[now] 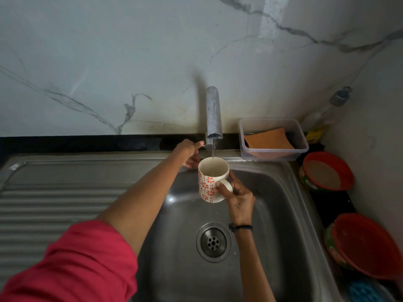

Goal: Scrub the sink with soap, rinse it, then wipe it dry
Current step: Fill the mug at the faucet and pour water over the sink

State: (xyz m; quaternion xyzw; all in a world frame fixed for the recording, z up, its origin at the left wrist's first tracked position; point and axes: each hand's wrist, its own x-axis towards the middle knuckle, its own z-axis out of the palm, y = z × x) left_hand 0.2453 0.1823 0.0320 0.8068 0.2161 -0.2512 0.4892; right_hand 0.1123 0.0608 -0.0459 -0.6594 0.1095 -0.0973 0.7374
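Observation:
A steel sink (283, 214) with a round drain (213, 242) fills the lower middle of the head view. My right hand (236, 199) grips a white mug (210, 182) with a red flower pattern by its handle, upright under the chrome tap (213, 114). A thin stream of water falls from the spout into the mug. My left hand (189, 152) reaches past the mug and holds the tap's lever at the spout's base, thumb on top.
A ribbed steel draining board (54, 205) lies left of the basin. Behind the sink at right stands a clear plastic tub (273, 138) holding an orange sponge. Two red-lidded tubs (327, 171) (366, 247) and a soap bottle (327, 110) line the right wall.

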